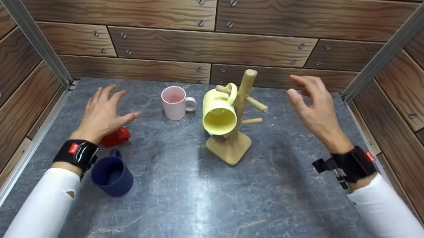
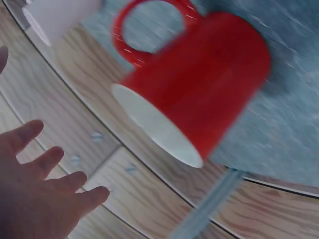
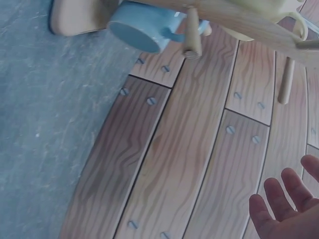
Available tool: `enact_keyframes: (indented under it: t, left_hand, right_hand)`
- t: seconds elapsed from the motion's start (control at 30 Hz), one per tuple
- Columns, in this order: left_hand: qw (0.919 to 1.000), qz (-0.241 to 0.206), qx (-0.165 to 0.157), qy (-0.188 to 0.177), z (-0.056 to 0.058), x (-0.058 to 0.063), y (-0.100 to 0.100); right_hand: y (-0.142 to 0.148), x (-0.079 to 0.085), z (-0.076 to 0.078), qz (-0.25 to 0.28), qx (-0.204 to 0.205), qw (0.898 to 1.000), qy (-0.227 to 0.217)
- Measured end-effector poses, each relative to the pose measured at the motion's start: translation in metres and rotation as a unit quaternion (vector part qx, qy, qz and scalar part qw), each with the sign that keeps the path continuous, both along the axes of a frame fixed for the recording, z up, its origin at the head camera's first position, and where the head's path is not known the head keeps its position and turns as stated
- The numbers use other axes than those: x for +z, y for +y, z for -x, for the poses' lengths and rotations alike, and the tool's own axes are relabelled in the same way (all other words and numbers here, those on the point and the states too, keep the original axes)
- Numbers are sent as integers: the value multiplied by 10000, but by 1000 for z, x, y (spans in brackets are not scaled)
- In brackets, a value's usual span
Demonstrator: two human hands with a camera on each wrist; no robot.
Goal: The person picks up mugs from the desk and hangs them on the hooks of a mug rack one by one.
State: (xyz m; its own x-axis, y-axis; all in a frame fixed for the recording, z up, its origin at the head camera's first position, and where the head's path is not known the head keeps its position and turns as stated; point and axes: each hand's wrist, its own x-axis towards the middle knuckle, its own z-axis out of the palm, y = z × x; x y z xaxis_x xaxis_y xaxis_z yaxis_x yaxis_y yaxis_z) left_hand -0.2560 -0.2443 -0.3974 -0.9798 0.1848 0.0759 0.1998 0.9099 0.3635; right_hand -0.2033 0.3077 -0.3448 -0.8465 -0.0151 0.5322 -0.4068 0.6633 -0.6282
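Observation:
My left hand (image 1: 99,115) hovers with fingers spread over a red mug (image 1: 114,138), which it partly hides in the head view. In the left wrist view the red mug (image 2: 204,79) shows whole, with a white inside, and the fingers stay apart from it. My right hand (image 1: 316,110) is held in the air right of a wooden mug stand (image 1: 244,93), thumb and fingers apart, holding nothing. A yellow mug (image 1: 211,106) hangs by its handle on one peg. The right wrist view also shows a light blue mug (image 3: 142,25) at the stand, lower down.
A dark blue mug (image 1: 117,178) stands near my left wrist, its handle pointing away. Farther back, left of the stand, is an upright pink mug (image 1: 174,108). Wood-patterned walls (image 1: 160,39) enclose the grey marbled tabletop (image 1: 179,204) at the back and sides.

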Motion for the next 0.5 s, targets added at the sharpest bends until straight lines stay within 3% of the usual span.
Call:
enact_keyframes:
  t: [0.23, 0.5]
  left_hand:
    - [9942, 132, 77, -1066, 2, -7, -29]
    - [9859, 229, -59, -1657, 6, -18, -50]
  right_hand:
    - [10, -14, -5, 7, -101, 9999, 6]
    - [17, -23, -9, 3, -122, 9999, -42]
